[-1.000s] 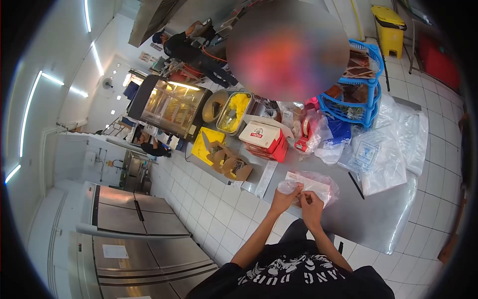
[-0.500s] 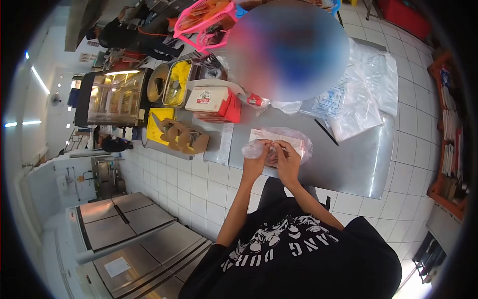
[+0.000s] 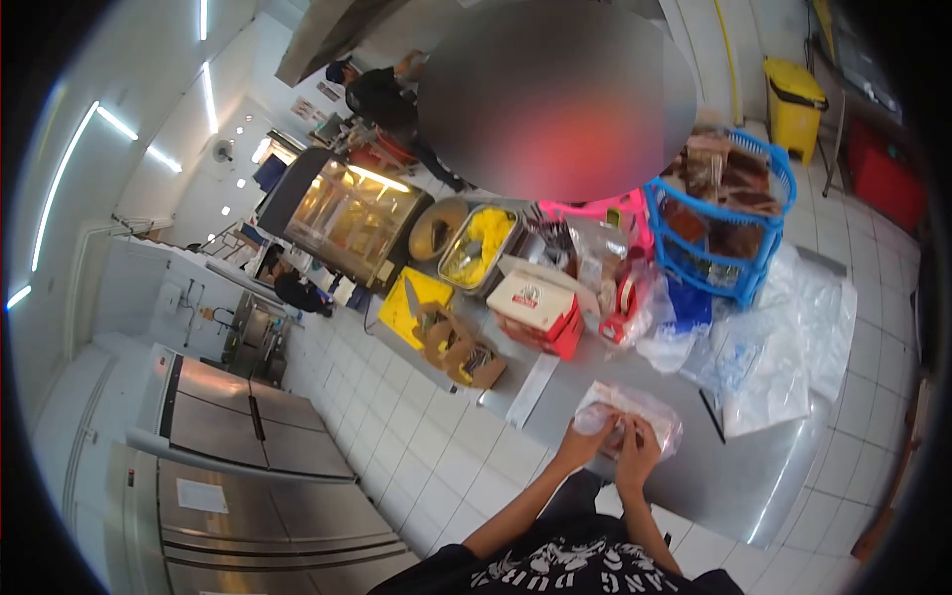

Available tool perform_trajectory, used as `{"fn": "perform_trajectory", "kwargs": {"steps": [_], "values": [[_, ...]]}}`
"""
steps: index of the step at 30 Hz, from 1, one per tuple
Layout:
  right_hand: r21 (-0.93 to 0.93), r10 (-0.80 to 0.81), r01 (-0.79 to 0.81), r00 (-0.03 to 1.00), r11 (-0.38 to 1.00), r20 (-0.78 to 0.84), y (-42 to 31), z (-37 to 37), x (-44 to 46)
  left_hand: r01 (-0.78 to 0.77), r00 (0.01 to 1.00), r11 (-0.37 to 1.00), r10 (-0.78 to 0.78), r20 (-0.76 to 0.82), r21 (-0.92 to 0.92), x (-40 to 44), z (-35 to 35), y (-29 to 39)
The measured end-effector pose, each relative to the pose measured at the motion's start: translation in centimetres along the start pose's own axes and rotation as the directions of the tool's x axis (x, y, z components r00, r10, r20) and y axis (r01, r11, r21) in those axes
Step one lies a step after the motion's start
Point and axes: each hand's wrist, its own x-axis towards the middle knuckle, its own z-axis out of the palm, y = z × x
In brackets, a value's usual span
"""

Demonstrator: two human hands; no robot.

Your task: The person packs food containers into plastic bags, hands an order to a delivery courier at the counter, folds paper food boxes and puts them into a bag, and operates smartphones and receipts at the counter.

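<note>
Board (image 3: pixel 434 283), yellow, w/ knife (image 3: pixel 411 296) on it, sits L; red-and-white carton (image 3: pixel 537 309) next, on metal table (image 3: pixel 734 486); then L hand (image 3: pixel 581 443), fingertips pinching gathered neck of clear bag (image 3: pixel 592 418), puffed end poking out that side; R hand (image 3: pixel 641 458) pinches same neck just beside; bag seems to rest nr table's front edge, white pkt (image 3: pixel 637 402) inside; so filling looks done, closing prob. unfinished, no knot visible; black stick (image 3: pixel 712 415) & plastic-bag stack (image 3: pixel 769 387) further R; exact finger grip unclear, pkt print unreadable, blurred oval (image 3: pixel 555 99) hides top middle.
</note>
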Motion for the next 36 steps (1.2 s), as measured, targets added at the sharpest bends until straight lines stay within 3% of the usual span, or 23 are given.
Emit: {"fn": "perform_trajectory", "kwargs": {"steps": [2, 8, 11, 17, 23, 32, 36], "values": [[0.052, 0.024, -0.025, 1.0, 0.998, 0.014, -0.6, 0.2, -0.1, 0.002, 1.0, 1.0, -0.002, 0.008, -0.024, 0.0, -0.2, 0.4], [-0.058, -0.032, 0.034, 0.999, 0.998, 0.042, -0.6, -0.1, 0.0, 0.089, 0.996, 0.988, -0.091, -0.008, -0.123, -0.3, 0.1, 0.4], [-0.116, -0.021, 0.031, 0.996, 0.993, 0.089, -0.4, -0.7, 0.3, 0.092, 0.996, 0.994, -0.092, -0.006, -0.062, -0.4, 0.2, 0.5], [0.114, 0.119, -0.119, 0.993, 0.986, 0.012, -1.1, -1.0, 0.1, 0.036, 0.999, 0.996, -0.037, -0.005, -0.086, 0.0, 0.0, 1.6], [0.047, 0.047, -0.05, 0.997, 0.998, 0.059, -0.5, -0.8, 0.5, 0.098, 0.995, 0.984, -0.099, 0.006, -0.149, -0.4, 0.2, -0.1], [-0.061, 0.045, -0.038, 0.991, 0.997, 0.127, -0.4, -1.2, 0.9, 0.04, 0.999, 0.991, -0.043, -0.023, -0.131, -0.2, 0.2, 0.3], [0.009, 0.078, -0.079, 0.993, 0.997, 0.093, -0.8, -1.0, 1.1, 0.049, 0.998, 0.988, -0.052, -0.018, -0.143, -0.2, 0.3, 0.5]]}}
